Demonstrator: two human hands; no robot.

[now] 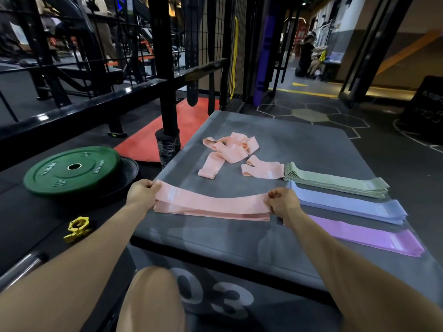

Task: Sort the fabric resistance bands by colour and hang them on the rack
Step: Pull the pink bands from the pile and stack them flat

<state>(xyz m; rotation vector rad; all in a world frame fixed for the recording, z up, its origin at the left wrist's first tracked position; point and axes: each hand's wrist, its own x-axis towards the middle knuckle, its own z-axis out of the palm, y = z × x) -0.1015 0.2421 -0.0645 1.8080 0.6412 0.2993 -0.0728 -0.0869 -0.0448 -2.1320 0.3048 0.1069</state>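
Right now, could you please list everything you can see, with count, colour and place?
Pink band stack: one stack, pink, near left of the grey platform, held at both ends.
Loose pink bands: one tangle plus one separate band, pink, platform's far middle.
Green band stack: one, sage green, right side, farthest.
Blue band stack: one, pale blue, right side, middle.
Purple band stack: one, lilac, right side, nearest.
Platform: one, grey.
Weight plate: one, green, floor at left, on a black plate.
Barbell collar: one, yellow, floor at left.
Red mat: one, beyond the platform.
Left hand: grips the stack's left end.
Right hand: grips its right end.
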